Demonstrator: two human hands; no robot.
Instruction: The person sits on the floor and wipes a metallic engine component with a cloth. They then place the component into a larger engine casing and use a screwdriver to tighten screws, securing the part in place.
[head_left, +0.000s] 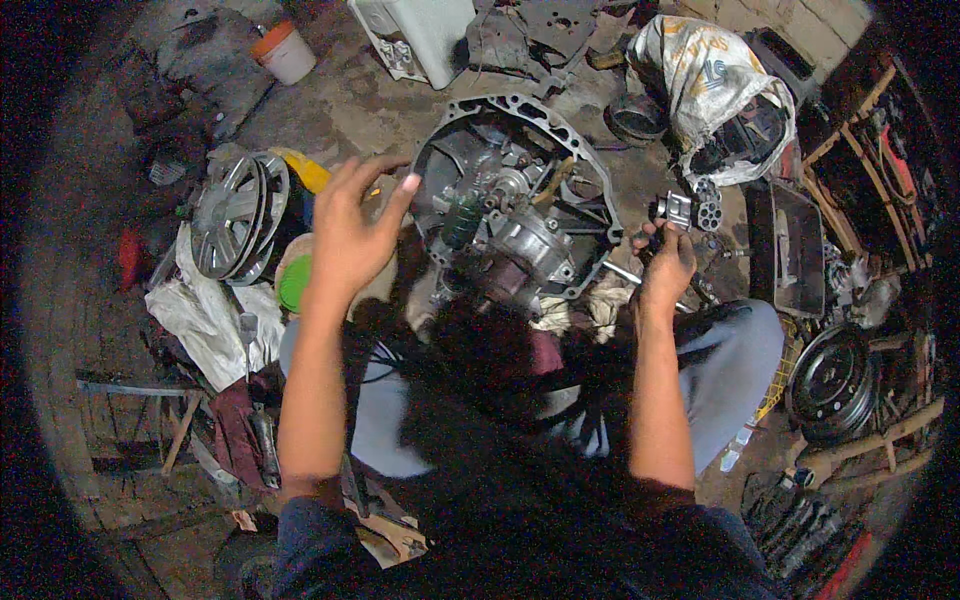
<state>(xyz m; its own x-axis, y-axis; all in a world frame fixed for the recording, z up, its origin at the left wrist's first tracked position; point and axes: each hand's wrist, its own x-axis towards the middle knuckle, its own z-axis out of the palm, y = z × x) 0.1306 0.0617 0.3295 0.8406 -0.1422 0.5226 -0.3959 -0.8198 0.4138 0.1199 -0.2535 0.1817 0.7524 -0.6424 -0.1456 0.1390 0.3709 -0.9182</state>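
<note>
A round metal gearbox housing (515, 215) with a bolted rim lies on the ground in front of me, its inner gears and shafts exposed. My left hand (352, 225) hovers raised at the housing's left edge, fingers spread and holding nothing. My right hand (665, 260) is lifted at the housing's right side, closed on a small metal part (680, 210) with round holes. My knees in grey trousers frame the housing from below.
A ribbed metal wheel disc (238, 215) lies at the left beside white cloth (210, 320). A white bucket (285, 52) and white box (420, 35) stand at the back. A printed sack (705, 80) lies back right, a dark round disc (832, 385) and wooden crates at the right.
</note>
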